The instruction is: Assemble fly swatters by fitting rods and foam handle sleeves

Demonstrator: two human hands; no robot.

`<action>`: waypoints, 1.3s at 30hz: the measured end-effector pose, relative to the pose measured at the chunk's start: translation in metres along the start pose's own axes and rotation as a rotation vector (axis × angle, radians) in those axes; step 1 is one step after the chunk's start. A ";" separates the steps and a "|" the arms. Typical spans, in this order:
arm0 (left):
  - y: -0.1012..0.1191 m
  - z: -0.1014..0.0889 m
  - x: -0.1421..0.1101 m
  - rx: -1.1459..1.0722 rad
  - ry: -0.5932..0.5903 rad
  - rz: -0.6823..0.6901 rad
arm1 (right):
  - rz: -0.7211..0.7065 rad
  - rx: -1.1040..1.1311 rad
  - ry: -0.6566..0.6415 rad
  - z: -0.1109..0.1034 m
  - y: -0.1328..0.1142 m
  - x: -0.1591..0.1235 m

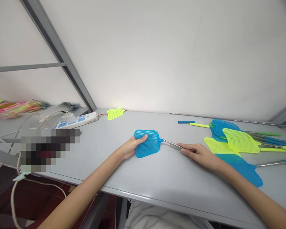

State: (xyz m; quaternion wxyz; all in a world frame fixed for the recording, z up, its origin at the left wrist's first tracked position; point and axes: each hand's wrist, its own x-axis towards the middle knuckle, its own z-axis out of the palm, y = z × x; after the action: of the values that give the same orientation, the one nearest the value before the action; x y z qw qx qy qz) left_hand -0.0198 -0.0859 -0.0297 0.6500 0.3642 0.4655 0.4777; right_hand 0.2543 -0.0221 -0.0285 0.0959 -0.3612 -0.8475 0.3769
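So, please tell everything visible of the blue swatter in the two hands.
The blue swatter has a flat, plastic-looking head full of small holes, on a thin, metal-looking rod. The left hand holds the head's outer edge, thumb on top; the right hand holds the rod, hiding its end. It extends sideways over the grey table, contact unclear.

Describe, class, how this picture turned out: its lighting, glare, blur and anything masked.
Head view: soft, fairly even light on the white wall; pale sheen along the front edge of the grey table; mesh on the held blue swatter reads clearly; colourful heap at far left looks smeared; pixelated block masks part of the left side.
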 end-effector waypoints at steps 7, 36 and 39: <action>-0.002 0.003 0.000 0.057 0.057 0.025 | -0.034 0.035 -0.113 -0.004 0.000 -0.002; -0.010 0.013 -0.002 0.343 0.061 0.107 | -0.060 0.270 -0.394 -0.017 -0.001 -0.005; -0.008 0.015 -0.005 0.406 0.038 0.123 | -0.040 0.289 -0.429 -0.019 -0.002 -0.006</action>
State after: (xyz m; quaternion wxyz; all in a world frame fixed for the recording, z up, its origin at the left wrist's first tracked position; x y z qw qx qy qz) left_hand -0.0037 -0.0929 -0.0309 0.5240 0.5066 0.5412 0.4195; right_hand 0.2655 -0.0165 -0.0133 -0.0282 -0.2388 -0.7927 0.5602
